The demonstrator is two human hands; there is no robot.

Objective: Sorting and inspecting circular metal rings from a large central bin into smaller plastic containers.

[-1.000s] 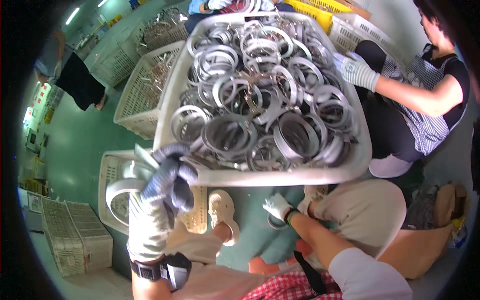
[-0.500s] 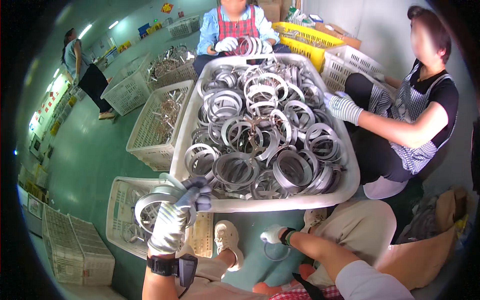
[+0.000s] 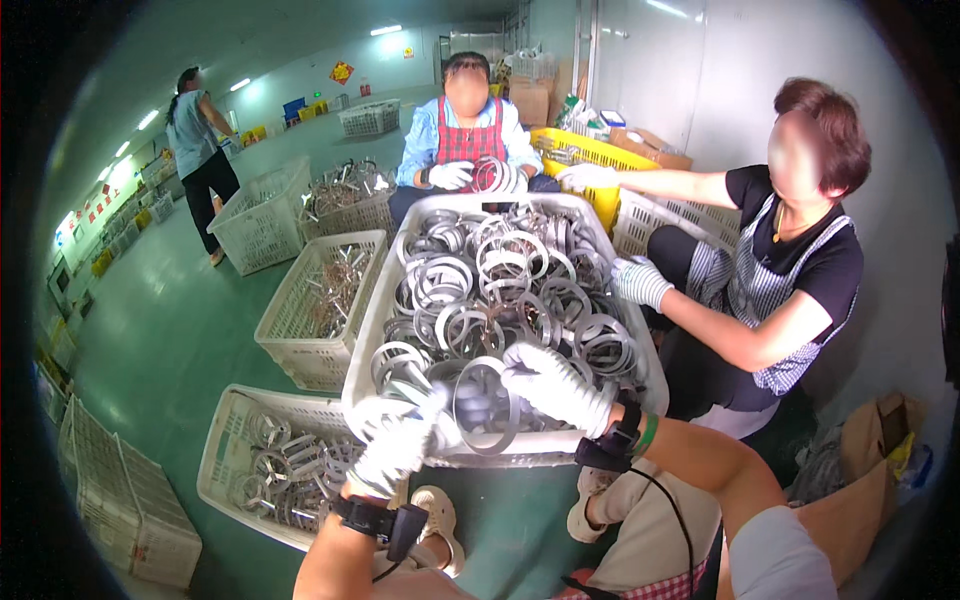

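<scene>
Both my hands wear striped white gloves and are raised over the near edge of a big white tub (image 3: 660, 385) heaped with grey metal rings (image 3: 440, 285). My right hand (image 3: 560, 388) pinches the edge of one metal ring (image 3: 513, 400), which stands upright and faces me. Close to it on the left, my left hand (image 3: 400, 440) is closed round several metal rings (image 3: 395, 393); glare blurs its fingers, and I cannot tell whether they touch the upright ring.
A white crate (image 3: 215, 450) with metal pieces stands at my lower left, with more crates (image 3: 290, 345) beyond it. Two co-workers in aprons (image 3: 470, 145) sit at the tub's far and right sides. A cardboard box (image 3: 865, 510) is at lower right. Another person (image 3: 195, 145) stands far left.
My right hand has come up from beside my leg with a ring. My left hand has moved right from over the crate to the tub edge. The right co-worker now reaches toward the yellow crate.
</scene>
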